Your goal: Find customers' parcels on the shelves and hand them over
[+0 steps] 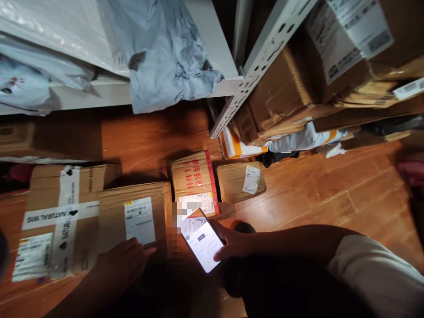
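My right hand [232,243] is closed around a smartphone [202,243]. The phone's screen is lit, and its upper end overlaps the label of a carton with red print [195,174]. Over the lower part of a brown cardboard box [111,210] is my left hand [127,260], dark in shadow. Its fingertips lie at the bottom edge of the white shipping label [139,221], and the thumb stands apart. Nothing shows in that hand. Just beyond the phone, a smaller labelled box [230,181] lies beside the red-printed carton.
To the left is a taped box [41,190] marked "NATURAL WIG". Grey plastic parcels [165,57] overhang a white shelf [212,44] above. A perforated metal post [261,62] rises near stacked cartons [274,101] on the right. Wooden flooring [318,194] lies below.
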The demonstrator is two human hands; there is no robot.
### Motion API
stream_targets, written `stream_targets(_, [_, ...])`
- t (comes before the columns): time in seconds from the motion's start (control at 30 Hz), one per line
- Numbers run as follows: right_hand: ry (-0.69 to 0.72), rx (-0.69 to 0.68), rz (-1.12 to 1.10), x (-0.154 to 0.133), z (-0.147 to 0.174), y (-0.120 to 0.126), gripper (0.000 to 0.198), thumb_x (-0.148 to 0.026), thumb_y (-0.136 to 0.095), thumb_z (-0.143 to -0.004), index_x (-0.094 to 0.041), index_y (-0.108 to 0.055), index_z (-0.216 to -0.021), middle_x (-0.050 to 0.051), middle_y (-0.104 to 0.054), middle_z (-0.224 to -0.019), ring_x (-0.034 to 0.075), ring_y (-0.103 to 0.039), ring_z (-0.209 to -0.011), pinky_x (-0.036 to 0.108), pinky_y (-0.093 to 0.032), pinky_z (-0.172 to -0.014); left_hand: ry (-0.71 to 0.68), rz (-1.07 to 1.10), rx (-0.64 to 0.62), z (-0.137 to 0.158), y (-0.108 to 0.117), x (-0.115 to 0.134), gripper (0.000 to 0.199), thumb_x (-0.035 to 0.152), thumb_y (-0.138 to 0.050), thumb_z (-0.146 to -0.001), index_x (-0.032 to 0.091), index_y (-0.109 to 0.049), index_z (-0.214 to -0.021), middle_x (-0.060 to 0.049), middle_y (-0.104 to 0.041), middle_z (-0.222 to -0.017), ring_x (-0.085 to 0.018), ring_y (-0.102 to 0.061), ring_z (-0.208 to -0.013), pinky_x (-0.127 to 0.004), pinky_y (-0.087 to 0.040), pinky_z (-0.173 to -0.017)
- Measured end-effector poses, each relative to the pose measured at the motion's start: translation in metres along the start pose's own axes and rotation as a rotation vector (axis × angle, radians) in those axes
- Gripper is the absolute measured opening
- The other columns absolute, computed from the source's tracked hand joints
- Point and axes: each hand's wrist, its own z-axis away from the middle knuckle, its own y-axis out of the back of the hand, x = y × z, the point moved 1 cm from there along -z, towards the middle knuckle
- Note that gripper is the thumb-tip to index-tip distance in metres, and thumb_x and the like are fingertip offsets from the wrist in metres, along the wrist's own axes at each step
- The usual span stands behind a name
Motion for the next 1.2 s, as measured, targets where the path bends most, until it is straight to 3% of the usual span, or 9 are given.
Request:
stream_targets(0.2, [-0.083,-0.035,-0.012,0.002,0.006,-0.002,0.090,-0.034,-0.086,-0.057,-0.020,-0.037,-0.132,0.009,-0.055,-0.118,0.028,-0.054,-0.108,0.041,-0.042,-0.087,-0.050,-0.049,-0.108,-0.022,-0.001,-0.004,0.023,0.016,-0.053,-0.087,0.028,-0.064,-0.104,0.001,-0.064,-0.082,-0.019,-0.058,-0.081,-0.035,-0.046,-0.078])
stream_targets(0.33, [-0.060,-0.021,0.019,-0.003,0.021,0.010,0.083,-0.038,-0.082,-0.063,-0.022,-0.041,-0.133,0.009,-0.052,-0.125,0.029,-0.049,-0.115,0.042,-0.040,-0.092,-0.197,-0.083,-0.073,-0.092,-0.009,-0.006,0.027,0.019,-0.062,-0.082,0.024,-0.063,-0.109,-0.005,-0.063,-0.116,-0.025,-0.053,-0.115,-0.040,-0.041,-0.099])
stream_targets(0.43, [0.018,0.053,-0.050,-0.005,0.030,0.018,0.083,-0.035,-0.080,-0.066,-0.024,-0.039,-0.137,0.008,-0.055,-0.124,0.028,-0.051,-0.114,0.041,-0.039,-0.094,-0.413,-0.047,0.077,-0.160,-0.035,-0.001,0.041,0.025,-0.056,-0.088,0.020,-0.054,-0.128,-0.011,-0.053,-0.136,-0.032,-0.041,-0.131,-0.052,-0.033,-0.108])
stream_targets(0.57, [0.089,0.148,-0.218,0.001,0.042,0.027,0.085,-0.026,-0.078,-0.067,-0.024,-0.034,-0.139,0.006,-0.064,-0.111,0.023,-0.061,-0.094,0.036,-0.045,-0.079,-0.493,0.070,0.116,-0.220,-0.067,0.005,0.033,0.031,-0.054,-0.090,0.019,-0.062,-0.120,-0.015,-0.057,-0.133,-0.034,-0.042,-0.131,-0.060,-0.028,-0.110])
stream_targets(0.67, [0.105,0.171,-0.338,0.007,0.050,0.032,0.083,-0.023,-0.077,-0.066,-0.025,-0.035,-0.138,0.009,-0.063,-0.118,0.025,-0.062,-0.097,0.036,-0.047,-0.077,-0.552,0.109,-0.019,-0.231,-0.067,0.006,0.040,0.026,-0.055,-0.088,0.030,-0.057,-0.128,-0.013,-0.050,-0.141,-0.038,-0.036,-0.135,-0.074,-0.017,-0.105])
stream_targets(0.83, [0.092,0.177,-0.358,0.005,0.061,0.041,0.083,-0.019,-0.077,-0.063,-0.025,-0.038,-0.137,0.008,-0.062,-0.122,0.025,-0.061,-0.101,0.034,-0.047,-0.077,-0.518,0.109,-0.152,-0.230,-0.045,0.016,0.083,0.022,-0.071,-0.072,0.043,-0.032,-0.143,-0.015,-0.031,-0.153,-0.045,-0.023,-0.139,-0.079,-0.017,-0.097])
stream_targets(1.03, [0.126,0.135,-0.335,0.019,0.073,0.049,0.074,-0.020,-0.076,-0.065,-0.024,-0.044,-0.131,0.004,-0.066,-0.108,0.020,-0.062,-0.089,0.030,-0.046,-0.072,-0.373,-0.060,-0.403,-0.228,-0.041,0.030,0.132,0.024,-0.089,-0.036,0.031,-0.021,-0.149,-0.025,-0.004,-0.156,-0.048,-0.006,-0.141,-0.076,-0.027,-0.094])
stream_targets(1.13, [0.105,0.118,-0.304,0.030,0.080,0.051,0.075,-0.022,-0.078,-0.064,-0.023,-0.045,-0.132,0.005,-0.064,-0.111,0.021,-0.061,-0.094,0.031,-0.045,-0.073,-0.260,-0.109,-0.391,-0.224,-0.033,0.029,0.135,0.025,-0.090,-0.033,0.030,-0.022,-0.149,-0.024,0.001,-0.157,-0.048,0.000,-0.141,-0.074,-0.022,-0.100])
stream_targets(1.2, [0.085,0.121,-0.299,0.033,0.084,0.051,0.077,-0.022,-0.079,-0.062,-0.022,-0.046,-0.131,0.006,-0.063,-0.113,0.022,-0.060,-0.097,0.031,-0.045,-0.074,-0.347,-0.109,-0.355,-0.231,-0.024,0.027,0.129,0.025,-0.090,-0.035,0.026,-0.027,-0.148,-0.023,-0.003,-0.157,-0.044,-0.001,-0.143,-0.068,-0.013,-0.108])
